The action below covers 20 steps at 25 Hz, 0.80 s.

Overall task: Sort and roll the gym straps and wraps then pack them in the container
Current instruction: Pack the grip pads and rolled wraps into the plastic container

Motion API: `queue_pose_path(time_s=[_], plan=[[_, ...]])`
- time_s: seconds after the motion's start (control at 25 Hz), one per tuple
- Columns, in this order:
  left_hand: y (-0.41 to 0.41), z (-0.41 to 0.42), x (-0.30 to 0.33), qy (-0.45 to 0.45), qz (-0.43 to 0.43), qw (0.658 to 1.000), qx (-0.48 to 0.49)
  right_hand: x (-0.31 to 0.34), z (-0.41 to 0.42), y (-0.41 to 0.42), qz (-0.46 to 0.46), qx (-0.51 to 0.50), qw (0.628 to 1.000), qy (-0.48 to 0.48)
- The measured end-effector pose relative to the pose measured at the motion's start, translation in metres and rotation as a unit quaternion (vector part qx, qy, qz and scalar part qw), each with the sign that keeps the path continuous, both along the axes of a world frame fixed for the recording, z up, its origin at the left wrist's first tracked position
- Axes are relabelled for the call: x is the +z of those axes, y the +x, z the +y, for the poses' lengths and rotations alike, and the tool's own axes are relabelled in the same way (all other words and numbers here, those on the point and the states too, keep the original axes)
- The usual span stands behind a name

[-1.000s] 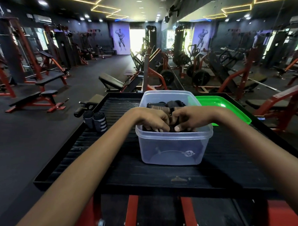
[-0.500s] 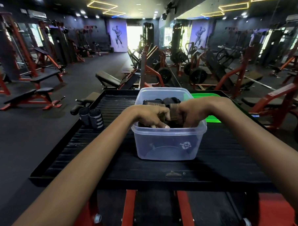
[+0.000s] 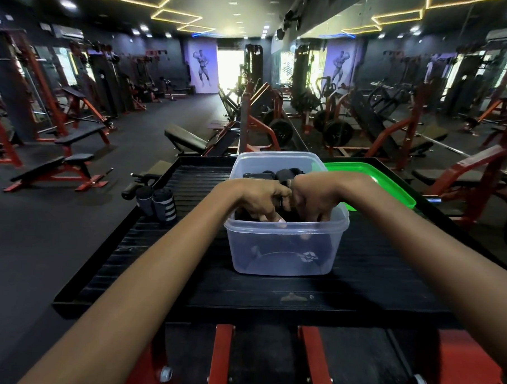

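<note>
A clear plastic container (image 3: 284, 251) stands in the middle of a black ribbed platform (image 3: 271, 291). Dark rolled straps (image 3: 276, 175) fill its far part. Both hands reach inside over the near rim. My left hand (image 3: 260, 196) and my right hand (image 3: 314, 197) sit knuckle to knuckle, with fingers curled downward round a dark rolled strap (image 3: 285, 197) wedged between them. The fingertips dip below the rim, and most of that roll is hidden. Two more rolled wraps (image 3: 157, 202), one with white stripes, stand on the platform's left edge.
A green lid (image 3: 369, 179) lies on the platform behind and to the right of the container. Red frame bars (image 3: 220, 358) run under the platform's near edge. Benches and weight machines stand on the gym floor to the left and beyond.
Both hands have sunk deeper into the container, taking the roll between them down. The brown-banded roll seen before is now mostly covered by the hands.
</note>
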<state>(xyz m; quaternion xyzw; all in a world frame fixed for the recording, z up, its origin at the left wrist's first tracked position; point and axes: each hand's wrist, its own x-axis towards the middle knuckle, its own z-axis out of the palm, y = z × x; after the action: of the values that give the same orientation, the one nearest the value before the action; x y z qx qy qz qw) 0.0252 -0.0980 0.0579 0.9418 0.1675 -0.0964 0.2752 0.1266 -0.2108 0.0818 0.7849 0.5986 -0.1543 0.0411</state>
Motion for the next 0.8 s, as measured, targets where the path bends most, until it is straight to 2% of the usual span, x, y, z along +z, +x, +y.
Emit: queue_pose_path(time_s=[0.24, 0.4, 0.6, 0.68, 0.8], plan=[[-0.008, 0.003, -0.006, -0.047, -0.038, 0.998, 0.004, -0.003, -0.005, 0.004, -0.008, -0.002, 0.999, 0.042], [-0.008, 0.001, -0.003, 0.002, -0.044, 0.999, -0.002, -0.007, -0.014, 0.012, -0.024, 0.036, 0.997, 0.071], [-0.019, 0.004, -0.001, 0.065, -0.077, 0.995, -0.017, -0.002, -0.021, 0.019, 0.032, 0.046, 0.995, 0.078], [-0.024, 0.006, 0.001, 0.041, -0.107, 0.993, 0.008, 0.006, -0.020, 0.021, 0.065, 0.038, 0.990, 0.123], [-0.035, 0.009, 0.005, 0.091, -0.179, 0.979, 0.041, 0.011, -0.013, 0.021, 0.107, 0.039, 0.966, 0.231]])
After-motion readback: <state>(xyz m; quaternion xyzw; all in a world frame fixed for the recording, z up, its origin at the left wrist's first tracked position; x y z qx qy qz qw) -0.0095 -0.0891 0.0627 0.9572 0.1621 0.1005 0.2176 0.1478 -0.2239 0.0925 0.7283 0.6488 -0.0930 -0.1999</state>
